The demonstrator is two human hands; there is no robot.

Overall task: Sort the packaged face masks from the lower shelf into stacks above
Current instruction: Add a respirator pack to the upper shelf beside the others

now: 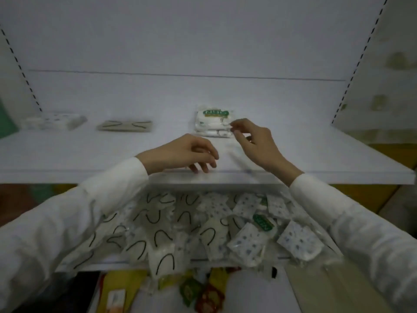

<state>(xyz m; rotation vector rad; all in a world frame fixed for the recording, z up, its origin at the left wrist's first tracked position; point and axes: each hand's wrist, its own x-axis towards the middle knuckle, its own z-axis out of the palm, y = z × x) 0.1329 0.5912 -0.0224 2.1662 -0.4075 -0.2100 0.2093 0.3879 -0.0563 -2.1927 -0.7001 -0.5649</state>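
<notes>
Dim, flat, greyish light, faint shadow under the upper shelf (67,154). Soft and grainy throughout. Wide-angle bowing of the slotted uprights (21,68) at the edges. Motion smear beside the right hand (255,143); bottom-left corner darkest.

White, creased long sleeves are worn: the left sleeve (74,222) ended just behind the left grip (187,154), the right sleeve (352,222) behind the right grip (255,143).

Dim greyish light on a white back panel (180,41) between slotted uprights (356,65), pale shelving (392,91) farther right.
</notes>
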